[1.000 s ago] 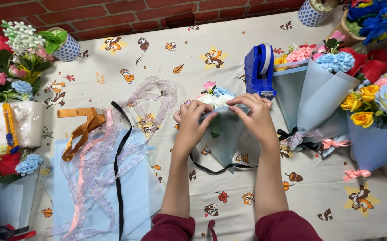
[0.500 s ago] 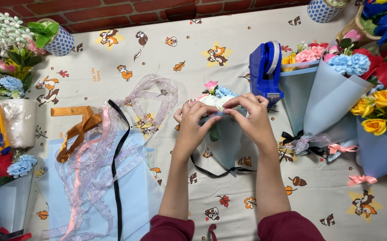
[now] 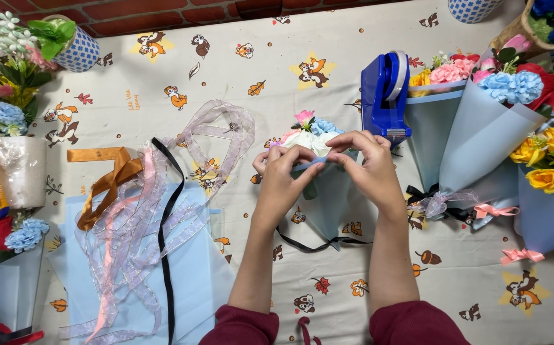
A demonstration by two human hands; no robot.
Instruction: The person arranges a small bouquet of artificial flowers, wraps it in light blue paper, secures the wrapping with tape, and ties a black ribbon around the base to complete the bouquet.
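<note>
Blue paper bouquet (image 3: 327,191) on tabletop (image 3: 238,70); left hand (image 3: 284,172) and right hand (image 3: 367,167) fingers pinched on its top edge, blue tape dispenser (image 3: 384,96) just beside.

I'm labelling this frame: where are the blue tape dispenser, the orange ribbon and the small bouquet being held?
blue tape dispenser (image 3: 383,96), head view, its blue side.
orange ribbon (image 3: 107,179), head view, the looped middle.
small bouquet (image 3: 323,198), head view, its pale blue wrapping.

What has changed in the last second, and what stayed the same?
Little changed. The left hand and right hand keep pinching the top edge of the blue wrap around the small bouquet; the fingers only shifted slightly. The view drifted a little. The tape dispenser, ribbons and finished bouquets stayed where they were.
</note>
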